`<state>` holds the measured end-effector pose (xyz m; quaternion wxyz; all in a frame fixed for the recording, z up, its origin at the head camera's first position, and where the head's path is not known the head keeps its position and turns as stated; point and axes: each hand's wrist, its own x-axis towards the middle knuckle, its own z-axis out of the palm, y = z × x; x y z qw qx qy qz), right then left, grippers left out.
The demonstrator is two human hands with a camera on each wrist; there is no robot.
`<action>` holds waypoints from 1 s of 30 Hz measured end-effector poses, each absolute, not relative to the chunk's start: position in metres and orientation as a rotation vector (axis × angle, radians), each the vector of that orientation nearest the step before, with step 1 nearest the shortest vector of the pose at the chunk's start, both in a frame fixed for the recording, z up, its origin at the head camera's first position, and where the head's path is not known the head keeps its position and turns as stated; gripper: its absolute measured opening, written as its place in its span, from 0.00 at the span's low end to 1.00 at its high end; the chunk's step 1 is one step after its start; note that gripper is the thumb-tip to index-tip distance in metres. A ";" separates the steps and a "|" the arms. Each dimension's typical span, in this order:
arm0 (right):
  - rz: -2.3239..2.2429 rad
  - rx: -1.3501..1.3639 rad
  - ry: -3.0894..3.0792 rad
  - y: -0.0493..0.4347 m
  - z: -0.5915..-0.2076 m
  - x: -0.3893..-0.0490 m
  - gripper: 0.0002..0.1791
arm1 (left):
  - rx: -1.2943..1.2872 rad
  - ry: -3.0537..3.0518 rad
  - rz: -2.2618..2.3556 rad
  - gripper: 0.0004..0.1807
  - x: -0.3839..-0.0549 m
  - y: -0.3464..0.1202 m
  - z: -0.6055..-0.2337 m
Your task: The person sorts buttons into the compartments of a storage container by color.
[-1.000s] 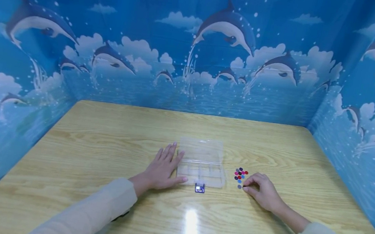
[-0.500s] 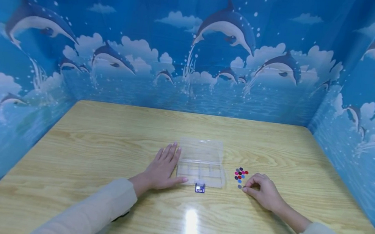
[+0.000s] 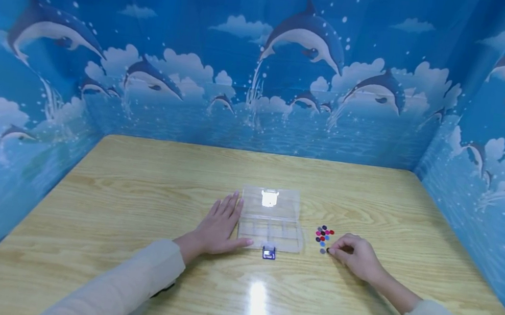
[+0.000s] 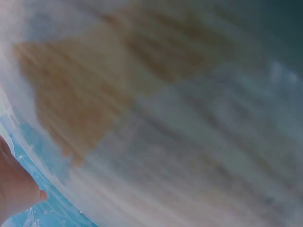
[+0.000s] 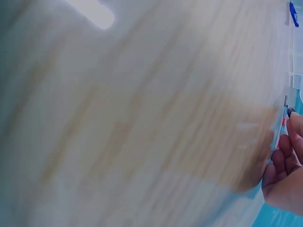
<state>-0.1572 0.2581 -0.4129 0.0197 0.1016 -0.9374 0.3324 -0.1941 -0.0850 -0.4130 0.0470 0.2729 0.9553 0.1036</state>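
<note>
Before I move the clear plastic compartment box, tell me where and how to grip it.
Probably best by the box's base, at its short left and right walls, one hand from each side: the left hand lies at the left one, and a gap separates the right one from the small discs. Avoid the lid, which is folded back and may swing.

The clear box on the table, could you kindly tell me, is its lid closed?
No, the head view shows the lid of the clear box lying open behind its uncovered compartments.
</note>
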 end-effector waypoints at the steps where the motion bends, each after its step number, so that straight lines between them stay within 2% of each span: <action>1: 1.053 0.303 -2.914 0.258 -0.412 -0.157 0.03 | 0.836 2.917 0.319 0.53 -0.194 -0.085 -0.413; 30: 1.433 -0.037 -2.892 0.259 -0.393 -0.159 0.14 | 0.861 2.941 0.293 0.54 -0.196 -0.085 -0.413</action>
